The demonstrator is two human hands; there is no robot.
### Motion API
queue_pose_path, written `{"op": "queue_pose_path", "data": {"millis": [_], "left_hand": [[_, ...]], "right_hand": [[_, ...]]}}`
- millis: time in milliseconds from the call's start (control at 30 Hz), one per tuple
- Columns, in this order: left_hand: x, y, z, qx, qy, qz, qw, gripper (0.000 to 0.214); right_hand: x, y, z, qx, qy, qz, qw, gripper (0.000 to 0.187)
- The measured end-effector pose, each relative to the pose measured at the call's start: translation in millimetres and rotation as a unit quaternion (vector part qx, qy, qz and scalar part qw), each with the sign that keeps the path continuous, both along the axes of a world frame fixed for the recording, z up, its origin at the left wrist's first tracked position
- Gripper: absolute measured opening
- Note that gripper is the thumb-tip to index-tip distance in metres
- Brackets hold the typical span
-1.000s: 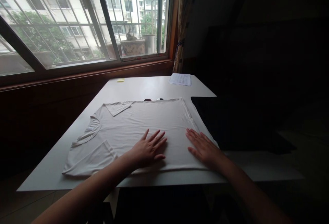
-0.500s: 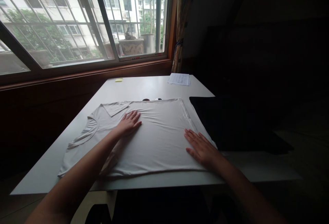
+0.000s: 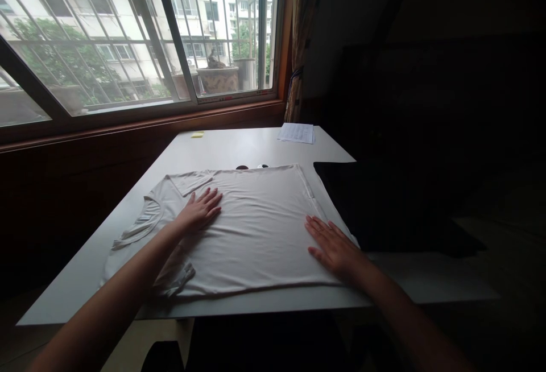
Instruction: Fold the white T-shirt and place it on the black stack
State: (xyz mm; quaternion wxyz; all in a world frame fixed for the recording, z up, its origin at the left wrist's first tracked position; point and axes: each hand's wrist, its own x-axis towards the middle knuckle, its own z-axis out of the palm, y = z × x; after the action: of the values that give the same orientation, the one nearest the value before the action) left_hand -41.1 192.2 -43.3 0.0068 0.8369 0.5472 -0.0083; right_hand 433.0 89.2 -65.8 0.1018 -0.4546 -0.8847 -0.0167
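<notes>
A white T-shirt (image 3: 256,230) lies spread on the white table, its neckline to the left and its hem to the right. My left hand (image 3: 200,208) rests flat on the shirt near the far sleeve, fingers spread. Near the hem, my right hand (image 3: 330,244) lies flat on the cloth with its fingers stretched out. Light creases run across the fabric between the hands. My left forearm covers part of the shirt's near shoulder; the near sleeve shows beside it, bunched.
A black cloth (image 3: 384,207) lies on the right of the white table (image 3: 239,144). Paper sheets (image 3: 297,132) and yellow sticky notes (image 3: 197,134) sit toward the far edge. Two small round objects, one dark (image 3: 242,167), peek out behind the shirt. A barred window stands beyond.
My left hand has slid left across the shirt, toward the neckline. More of the near sleeve shows now. My right hand has stayed in place.
</notes>
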Motion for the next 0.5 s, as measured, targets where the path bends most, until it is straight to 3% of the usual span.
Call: {"op": "queue_pose_path", "data": {"millis": [133, 233, 367, 500], "left_hand": [[-13.2, -32.3, 0.7, 0.003, -0.008, -0.054, 0.999, 0.059], [-41.3, -44.1, -2.8, 0.001, -0.016, -0.036, 0.999, 0.056], [-84.0, -38.6, -9.1, 0.001, -0.01, 0.028, 1.0, 0.056], [-107.3, -22.3, -11.0, -0.001, 0.006, 0.077, 0.997, 0.06]], "right_hand": [[0.0, -0.6, 1.3, -0.009, -0.006, -0.001, 1.0, 0.067], [1.7, -2.3, 1.5, -0.012, -0.005, -0.005, 1.0, 0.068], [5.8, -5.2, -0.9, -0.01, -0.006, -0.011, 1.0, 0.068], [8.4, -6.8, -2.8, -0.013, -0.016, -0.011, 1.0, 0.069]]}}
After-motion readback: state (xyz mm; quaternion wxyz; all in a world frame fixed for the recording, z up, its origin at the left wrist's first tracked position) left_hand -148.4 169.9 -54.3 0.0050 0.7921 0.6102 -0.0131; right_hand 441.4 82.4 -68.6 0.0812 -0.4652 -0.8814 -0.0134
